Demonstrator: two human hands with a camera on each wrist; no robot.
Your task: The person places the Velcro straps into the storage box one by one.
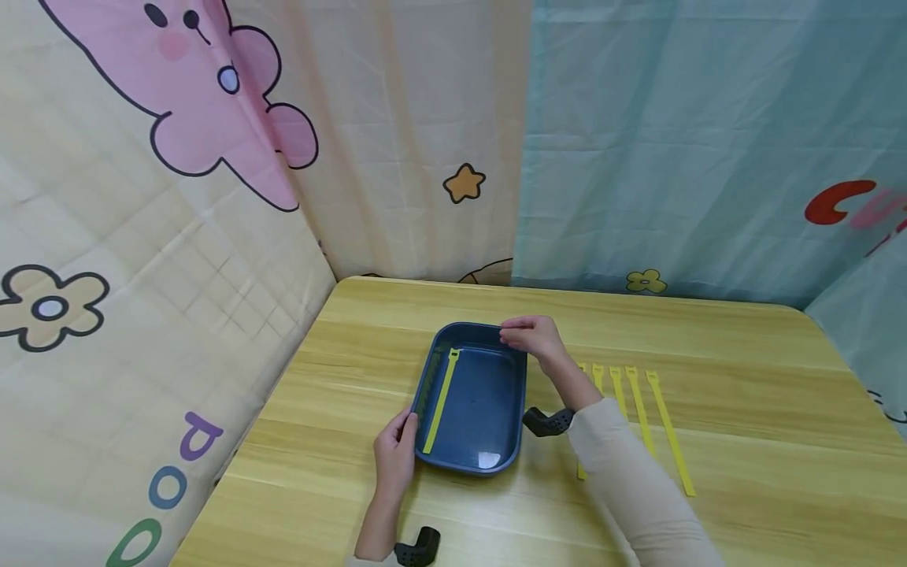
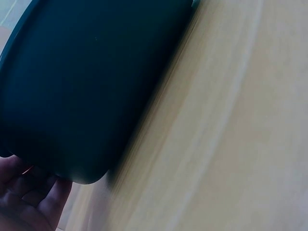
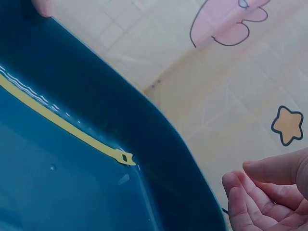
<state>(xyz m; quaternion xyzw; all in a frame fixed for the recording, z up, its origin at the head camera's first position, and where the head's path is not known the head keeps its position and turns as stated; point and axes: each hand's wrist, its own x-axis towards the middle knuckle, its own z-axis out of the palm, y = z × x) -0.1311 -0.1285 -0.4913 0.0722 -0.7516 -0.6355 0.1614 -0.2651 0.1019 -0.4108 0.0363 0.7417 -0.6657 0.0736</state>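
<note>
A dark blue rectangular tray (image 1: 476,409) with rounded corners sits on the table. Inside, along its left side, lies a flat yellow cable tie (image 1: 442,402), its slotted head (image 3: 126,158) toward the far end. My left hand (image 1: 395,455) grips the tray's left wall near the front corner, thumb at the rim; part of the fingers is hidden in the left wrist view. By the far right corner is my right hand (image 1: 536,337). In the right wrist view its fingers are loosely curled just beyond the rim, thumb near the index finger, with nothing visible between them.
Several more yellow cable ties (image 1: 670,433) lie side by side right of the tray, partly covered by the right forearm (image 1: 631,480). The wooden table (image 1: 305,441) ends at patterned curtains (image 1: 418,142) behind and to the left.
</note>
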